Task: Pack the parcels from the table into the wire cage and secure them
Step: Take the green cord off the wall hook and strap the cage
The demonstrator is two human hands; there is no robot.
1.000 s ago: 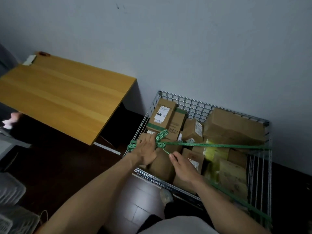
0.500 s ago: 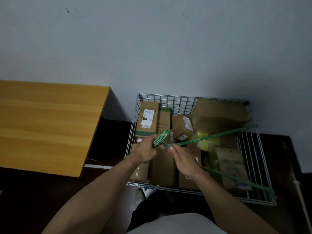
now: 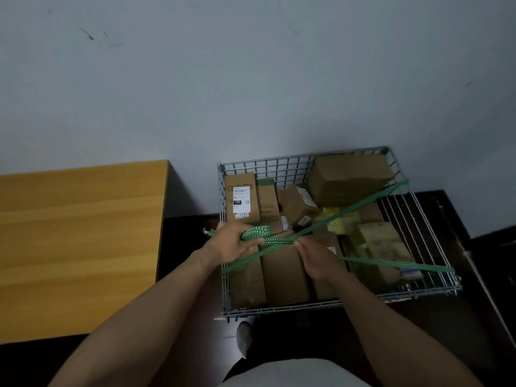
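A wire cage (image 3: 304, 160) stands on the floor against the wall, filled with several brown cardboard parcels (image 3: 349, 180). A green elastic cord (image 3: 363, 203) stretches over the parcels from the far right rim toward me; another stretch runs to the near right corner. My left hand (image 3: 233, 244) grips a folded loop of the cord above the cage's left side. My right hand (image 3: 318, 258) pinches the cord just to the right of it, above the front parcels.
A wooden table (image 3: 81, 236) stands left of the cage, its top bare. A grey wall rises behind both. The floor is dark. My shoe (image 3: 243, 336) shows just in front of the cage's near rim.
The cord is off the cage's left rim and bunched in my hands. My hands stay together over the cage's left half. The view swung from the table to the cage.
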